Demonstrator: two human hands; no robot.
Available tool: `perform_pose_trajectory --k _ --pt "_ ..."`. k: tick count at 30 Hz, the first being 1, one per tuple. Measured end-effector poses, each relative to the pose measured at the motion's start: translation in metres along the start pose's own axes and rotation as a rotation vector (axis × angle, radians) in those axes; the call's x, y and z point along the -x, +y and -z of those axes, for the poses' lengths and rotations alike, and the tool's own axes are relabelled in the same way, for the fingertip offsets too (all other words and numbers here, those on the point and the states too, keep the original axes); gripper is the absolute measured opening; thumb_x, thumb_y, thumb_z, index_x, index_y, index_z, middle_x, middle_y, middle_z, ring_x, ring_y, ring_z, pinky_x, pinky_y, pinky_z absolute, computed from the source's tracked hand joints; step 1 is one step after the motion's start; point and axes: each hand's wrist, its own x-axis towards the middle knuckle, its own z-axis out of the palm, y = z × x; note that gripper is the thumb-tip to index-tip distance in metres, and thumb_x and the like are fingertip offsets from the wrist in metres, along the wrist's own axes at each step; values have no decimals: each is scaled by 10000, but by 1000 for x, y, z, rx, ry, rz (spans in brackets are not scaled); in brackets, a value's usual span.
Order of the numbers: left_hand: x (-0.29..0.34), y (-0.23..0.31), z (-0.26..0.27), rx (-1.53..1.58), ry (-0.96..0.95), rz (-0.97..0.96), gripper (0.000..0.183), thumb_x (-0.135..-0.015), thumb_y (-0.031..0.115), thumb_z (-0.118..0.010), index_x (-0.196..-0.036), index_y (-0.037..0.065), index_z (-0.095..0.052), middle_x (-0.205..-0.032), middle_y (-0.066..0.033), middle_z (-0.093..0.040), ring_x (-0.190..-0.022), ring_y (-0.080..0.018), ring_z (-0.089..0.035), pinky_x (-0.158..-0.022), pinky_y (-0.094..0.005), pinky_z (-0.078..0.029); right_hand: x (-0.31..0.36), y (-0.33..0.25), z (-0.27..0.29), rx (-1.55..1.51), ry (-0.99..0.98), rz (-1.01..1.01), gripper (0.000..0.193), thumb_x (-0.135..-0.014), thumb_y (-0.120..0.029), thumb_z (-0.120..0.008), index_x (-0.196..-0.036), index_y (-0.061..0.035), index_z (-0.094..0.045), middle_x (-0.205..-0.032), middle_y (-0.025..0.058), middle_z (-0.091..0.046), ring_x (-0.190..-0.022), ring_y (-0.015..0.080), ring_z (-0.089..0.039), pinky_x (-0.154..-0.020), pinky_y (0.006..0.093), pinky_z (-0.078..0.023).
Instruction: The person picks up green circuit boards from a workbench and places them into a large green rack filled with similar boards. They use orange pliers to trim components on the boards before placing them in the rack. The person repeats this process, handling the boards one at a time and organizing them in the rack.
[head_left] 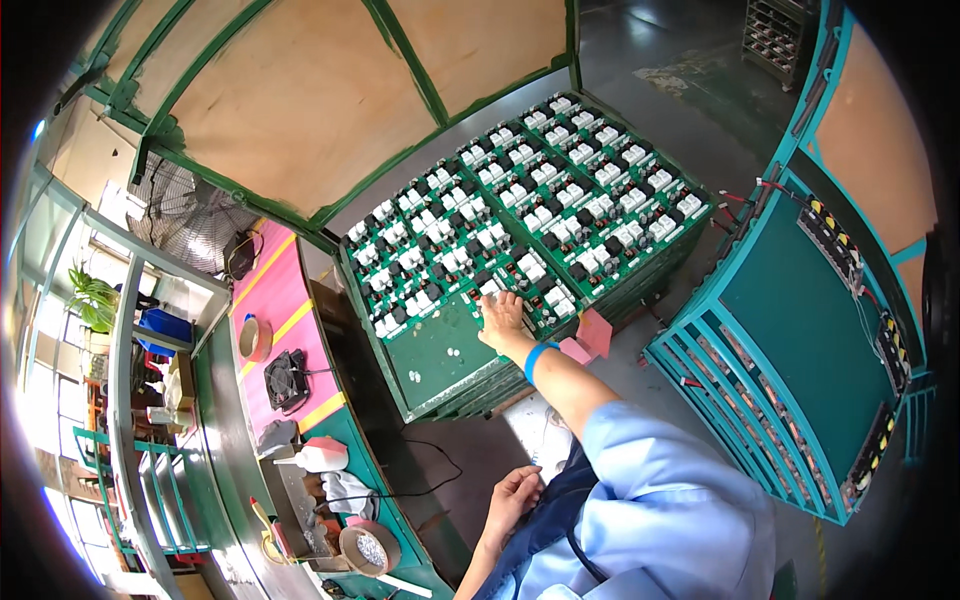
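Note:
My right hand [502, 322], with a blue band at the wrist, reaches onto the near part of a board-covered stack. Its fingers are bent over the left edge of a green circuit board [541, 317] carrying white and black components; the fingertips partly hide that edge. Rows of similar boards [560, 190] cover most of the dark green tray top. Beside my hand, a bare part of the green tray [440, 350] holds a few small white bits. My left hand [517, 495] stays low by my body, fingers curled; whatever they may hold is hidden.
To the left, a bench with a pink and yellow mat [275, 300] carries a small black fan [287, 381], a white bottle [322, 455] and a round tub [369, 548]. A teal slatted rack [790, 345] stands right. Pink paper [594, 333] hangs at the stack's near edge.

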Motion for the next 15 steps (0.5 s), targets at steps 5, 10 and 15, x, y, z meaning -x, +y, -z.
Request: perform_pose_trajectory --k 5,10,15 --pt "-10 -5 5 34 -2 7 200 -847 189 -512 -993 65 -569 -721 38 -545 -598 -23 -463 -542 -156 -380 31 22 42 -354 115 86 667 -553 -370 -666 -1139 -148 -439 -1010 160 -456 -976 296 -417 -828 399 -308" --pt "-27 -2 14 63 -33 38 212 -847 197 -512 -993 53 -569 -710 39 -539 -576 -24 -450 -510 -160 -362 66 41 89 -441 8 461 696 -552 -345 -666 -1183 -162 -435 -1080 227 -425 -968 346 -420 -845 431 -300" --pt "-46 -3 29 58 2 -27 205 -853 185 -500 -987 42 -562 -697 29 -529 -556 -29 -449 -501 -163 -368 47 58 72 -29 -181 904 681 -523 -273 -692 -1159 -174 -470 -1146 220 -395 -1041 339 -390 -867 417 -290"
